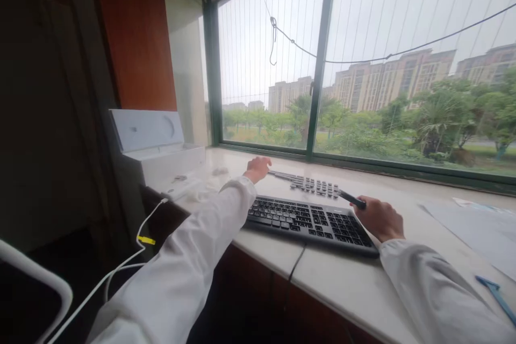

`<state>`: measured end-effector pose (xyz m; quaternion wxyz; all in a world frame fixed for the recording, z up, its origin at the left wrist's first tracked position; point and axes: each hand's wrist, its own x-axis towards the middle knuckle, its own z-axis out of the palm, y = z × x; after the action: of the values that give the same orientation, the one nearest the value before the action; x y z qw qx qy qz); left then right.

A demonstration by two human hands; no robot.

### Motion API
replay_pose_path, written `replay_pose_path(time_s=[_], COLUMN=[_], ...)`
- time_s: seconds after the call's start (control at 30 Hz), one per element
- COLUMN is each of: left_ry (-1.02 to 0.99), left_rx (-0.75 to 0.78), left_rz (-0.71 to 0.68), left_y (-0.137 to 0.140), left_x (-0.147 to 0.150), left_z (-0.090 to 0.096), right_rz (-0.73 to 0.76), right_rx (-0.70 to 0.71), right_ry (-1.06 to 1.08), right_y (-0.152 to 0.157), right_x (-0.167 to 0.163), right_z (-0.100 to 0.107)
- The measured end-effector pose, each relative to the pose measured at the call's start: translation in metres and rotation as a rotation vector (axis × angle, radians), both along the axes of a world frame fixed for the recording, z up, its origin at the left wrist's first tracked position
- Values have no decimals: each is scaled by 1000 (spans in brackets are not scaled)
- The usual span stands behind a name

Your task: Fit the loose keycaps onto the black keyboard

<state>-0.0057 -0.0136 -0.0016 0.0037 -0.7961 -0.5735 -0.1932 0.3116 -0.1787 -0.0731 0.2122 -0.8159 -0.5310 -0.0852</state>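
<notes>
A black keyboard (310, 220) lies across the white sill, some of its key spots bare of caps. Behind it, loose grey keycaps (316, 186) are spread in rows. My left hand (257, 169) reaches over the keyboard's left end, beside the left end of the keycap rows. Its fingers are stretched forward and partly hidden, and no object shows in them. In my closed right hand (381, 219) is a slim black-handled tool (353, 200), held above the keyboard's right end. The tool points left toward the keycaps; its tip is too small to identify.
At left stands an open white box (173, 164), with a white cable (143, 223) hanging below. Papers (475, 226) and a blue tool (494, 293) lie at right. The keyboard's cord (297, 263) drops over the front edge. Windows (266, 75) border the sill's back.
</notes>
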Motion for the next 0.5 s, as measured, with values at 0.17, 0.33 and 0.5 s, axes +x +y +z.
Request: replay_pose_path(time_s=[0.17,0.33,0.5], left_ry=[-76,-94,-155], left_rx=[64,232,279], left_rz=[50,46,25], left_y=[-72,-125,-144], left_x=[-39,-71,-74], left_z=[-31,-74,-91], right_rz=[-29,-58,-68], right_rx=[11,52,208], right_ry=[45,85,115], right_y=[-3,-9,-14], right_x=[-4,-7,-12], right_z=[2,3,7])
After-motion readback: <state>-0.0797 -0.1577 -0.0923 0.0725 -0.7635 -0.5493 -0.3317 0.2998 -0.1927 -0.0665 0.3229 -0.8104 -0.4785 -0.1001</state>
